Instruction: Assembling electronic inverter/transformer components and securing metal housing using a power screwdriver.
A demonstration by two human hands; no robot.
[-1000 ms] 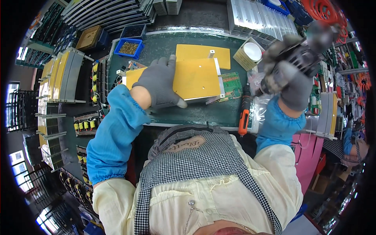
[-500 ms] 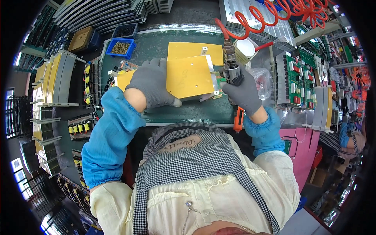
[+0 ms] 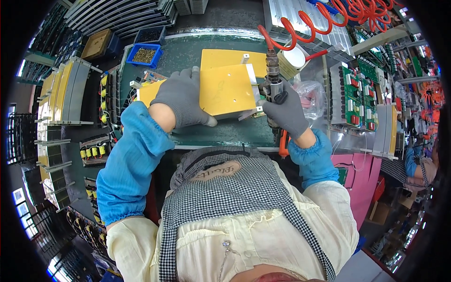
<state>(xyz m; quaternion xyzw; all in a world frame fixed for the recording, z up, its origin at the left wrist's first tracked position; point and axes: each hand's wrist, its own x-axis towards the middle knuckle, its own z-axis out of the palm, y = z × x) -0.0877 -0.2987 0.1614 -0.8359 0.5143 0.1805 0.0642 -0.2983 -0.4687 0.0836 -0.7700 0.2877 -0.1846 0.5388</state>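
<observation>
My left hand (image 3: 181, 98), in a grey glove, grips a yellow panel (image 3: 225, 89) at its left side. The thumb lies along the panel's near edge and the other fingers spread over its left part. Two small holes and a faint handwritten mark show on the panel, and a pale metal strip runs along its right edge. My gloved right hand (image 3: 286, 110) is wrapped round an air screwdriver (image 3: 273, 77), held upright just right of the panel. The tool's lower end is partly hidden by the hand. Another yellow sheet (image 3: 230, 56) lies behind the panel.
A blue tray of small brass-coloured screws (image 3: 143, 55) stands at the back left. A red coiled air hose (image 3: 310, 21) runs to the screwdriver. Green circuit boards (image 3: 357, 96) stand at the right; yellow-faced metal panels (image 3: 66, 94) are stacked at the left. A white tub (image 3: 294, 57) sits beyond my right hand.
My right hand and the screwdriver have shifted slightly left, nearer the panel. The panel has tilted a little, and a second hole now shows. My left hand stays nearly in place.
</observation>
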